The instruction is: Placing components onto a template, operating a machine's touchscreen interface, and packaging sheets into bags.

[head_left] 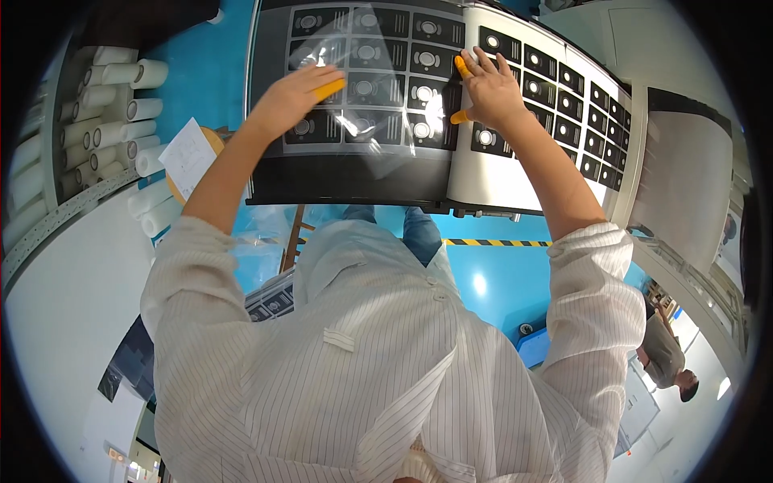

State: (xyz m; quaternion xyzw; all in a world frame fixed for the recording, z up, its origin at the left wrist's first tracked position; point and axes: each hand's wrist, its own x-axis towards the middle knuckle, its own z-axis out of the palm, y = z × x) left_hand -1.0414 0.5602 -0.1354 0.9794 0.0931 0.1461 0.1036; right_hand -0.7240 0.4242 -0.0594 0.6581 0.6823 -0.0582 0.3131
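A film sheet (322, 149) printed with rows of black panels and pale circles lies over the dark left part of a machine bed. On top of it rests a loose, shiny clear film (378, 133). My left hand (298, 97), slightly blurred, lies flat over the clear film's left side, a yellow cover on one stretched finger. My right hand (491, 90) is spread, fingers pointing away, at the border between the dark part and the bright white part (499, 181). Yellow covers sit on its thumb and index finger. Nothing shows between its fingers.
White rolls (145, 109) are stacked on a rack at the left, near a paper sheet (193, 157) on a round stool. A grey curved panel (684, 177) stands right of the machine. Black-and-yellow tape (499, 242) marks the blue floor. Another person (667, 354) is at the far right.
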